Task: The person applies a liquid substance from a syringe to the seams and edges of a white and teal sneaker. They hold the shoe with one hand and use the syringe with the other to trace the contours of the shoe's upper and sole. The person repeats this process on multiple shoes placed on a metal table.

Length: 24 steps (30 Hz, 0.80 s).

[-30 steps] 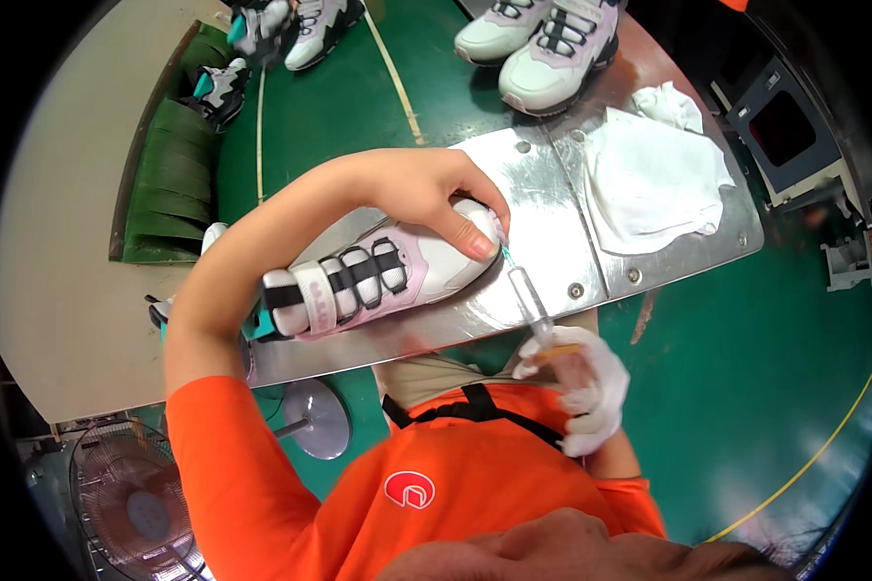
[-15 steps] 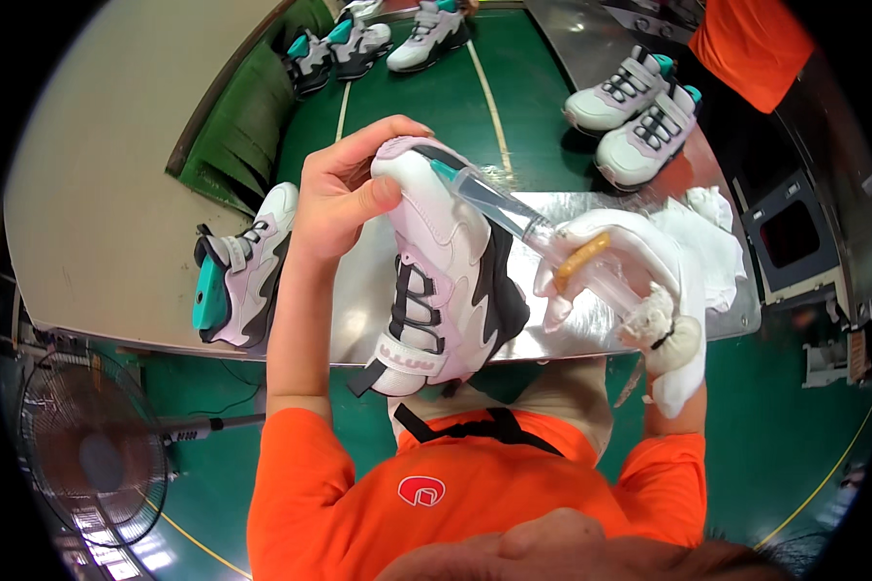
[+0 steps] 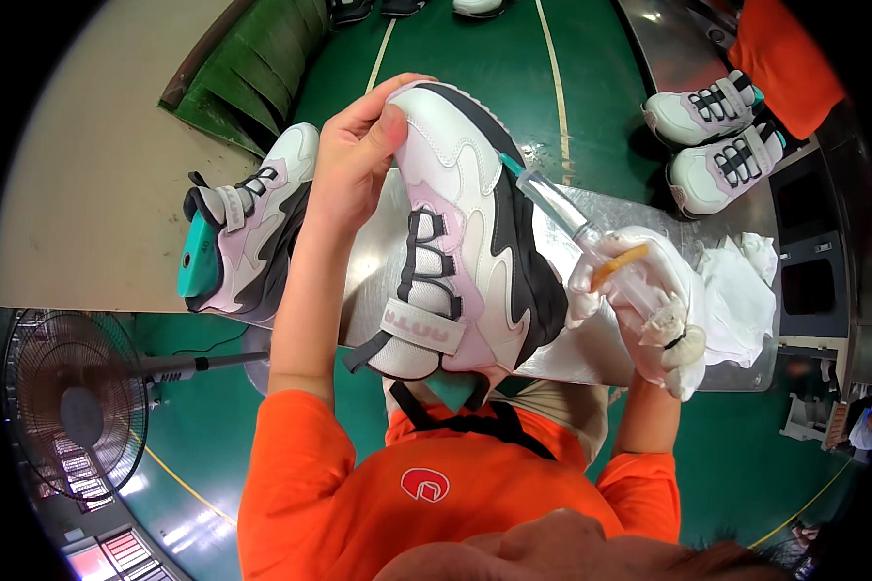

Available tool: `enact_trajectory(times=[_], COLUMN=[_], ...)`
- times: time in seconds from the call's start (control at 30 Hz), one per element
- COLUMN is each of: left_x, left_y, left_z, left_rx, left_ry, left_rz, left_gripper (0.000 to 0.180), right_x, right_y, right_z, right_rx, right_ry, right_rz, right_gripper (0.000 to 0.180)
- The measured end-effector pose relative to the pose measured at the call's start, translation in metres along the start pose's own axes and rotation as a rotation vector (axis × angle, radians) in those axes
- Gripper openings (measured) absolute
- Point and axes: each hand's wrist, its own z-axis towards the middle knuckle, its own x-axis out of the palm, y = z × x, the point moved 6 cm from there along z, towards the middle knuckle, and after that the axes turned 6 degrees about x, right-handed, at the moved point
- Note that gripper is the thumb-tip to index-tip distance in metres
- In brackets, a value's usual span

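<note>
A white and lilac sneaker (image 3: 446,242) with a black midsole is held up in front of me, toe pointing away. My left hand (image 3: 358,160) grips it by the toe, thumb on the upper and fingers round the far edge. In my right hand (image 3: 649,290), which wears a white glove, is a clear syringe (image 3: 557,205) with a teal tip. The tip touches or nearly touches the seam between upper and sole near the toe. A tan band is wrapped at the gloved finger, and a cloth bundle covers the syringe's rear end.
Another such sneaker (image 3: 252,218) with a teal insert stands at the left. A pair of sneakers (image 3: 722,165) sits at the right, beyond a white cloth (image 3: 736,300) on the metal table (image 3: 591,353). Several shoes are on the green belt (image 3: 475,68). A fan (image 3: 77,407) stands at lower left.
The sneaker has turned and now shows more of its side. The syringe tip has moved from near the toe's end further back along the sole seam. The head view has shifted.
</note>
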Motion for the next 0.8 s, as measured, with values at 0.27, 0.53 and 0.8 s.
enact_trajectory(times=[0.27, 0.53, 0.8], left_x=[-0.035, 0.011, 0.089], left_y=[0.012, -0.047, -0.002], left_z=[-0.020, -0.144, -0.089], left_rx=[-0.234, -0.770, -0.196], left_ry=[-0.262, 0.134, 0.265], left_rz=[0.260, 1.176, 0.993], left_gripper=[0.048, 0.044, 0.065], right_x=[-0.023, -0.067, -0.025], right_y=[0.011, 0.006, -0.049], right_z=[-0.007, -0.107, -0.123], right_rx=[-0.225, -0.357, -0.438], right_ry=[0.049, -0.545, -0.541], right_rz=[0.085, -0.200, -0.749], right_gripper=[0.122, 0.131, 0.065])
